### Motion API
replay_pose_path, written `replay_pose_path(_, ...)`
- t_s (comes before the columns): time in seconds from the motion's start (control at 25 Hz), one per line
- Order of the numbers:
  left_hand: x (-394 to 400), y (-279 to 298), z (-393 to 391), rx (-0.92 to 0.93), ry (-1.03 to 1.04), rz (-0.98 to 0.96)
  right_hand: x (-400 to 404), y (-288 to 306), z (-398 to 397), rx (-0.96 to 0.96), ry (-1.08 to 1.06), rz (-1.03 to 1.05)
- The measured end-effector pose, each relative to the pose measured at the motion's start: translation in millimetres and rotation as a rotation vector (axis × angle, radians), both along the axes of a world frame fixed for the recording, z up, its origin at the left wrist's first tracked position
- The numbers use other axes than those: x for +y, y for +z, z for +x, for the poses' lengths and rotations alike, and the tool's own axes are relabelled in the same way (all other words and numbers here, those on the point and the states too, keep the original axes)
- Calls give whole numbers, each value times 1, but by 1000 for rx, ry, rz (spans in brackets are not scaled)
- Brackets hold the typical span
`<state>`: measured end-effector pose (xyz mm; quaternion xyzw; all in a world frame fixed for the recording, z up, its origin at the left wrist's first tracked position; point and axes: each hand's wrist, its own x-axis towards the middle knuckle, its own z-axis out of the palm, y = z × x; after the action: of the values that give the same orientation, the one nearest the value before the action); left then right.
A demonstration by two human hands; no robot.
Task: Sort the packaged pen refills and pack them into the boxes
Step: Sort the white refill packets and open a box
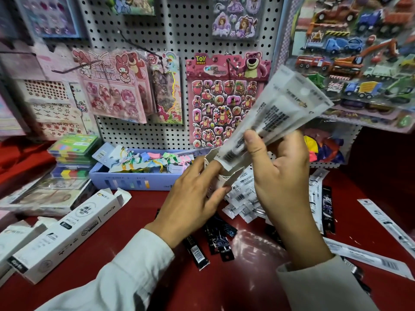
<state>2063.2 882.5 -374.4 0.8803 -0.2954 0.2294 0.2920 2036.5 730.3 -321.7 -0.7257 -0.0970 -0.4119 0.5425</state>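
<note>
At centre frame, above a red counter strewn with black-sleeved refills, the left hand curls round a small white open-topped box while the right hand pinches a fanned bundle of clear-packaged pen refills, thumb pressed on their lower end, which sits at the box mouth. To seat them well, the packets likely need squaring into one tight stack and sliding straight down, the box held steady with its flaps clear. More clear packets lie behind the hands; another open white box lies at lower left, and Toy Story stickers hang on the pegboard beyond.
</note>
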Motion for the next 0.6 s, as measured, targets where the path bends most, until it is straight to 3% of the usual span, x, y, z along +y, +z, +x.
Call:
replay_pose_path(0.16, -1, 0, -2, -21, -1, 47, -1, 0, -4, -31, -85, -114)
replay_pose_path(0.36, -1, -1, -2, -11, -21, 37, -4, -4, -4, -10, -49, 44)
replay_pose_path(0.44, -1, -1, -1, -23, 2, 38, 0, -7, -4, -38, -58, -100)
replay_pose_path(0.6, 1, -3, -1, -32, 42, 14, 3, -16, 3, 252, -3, -275)
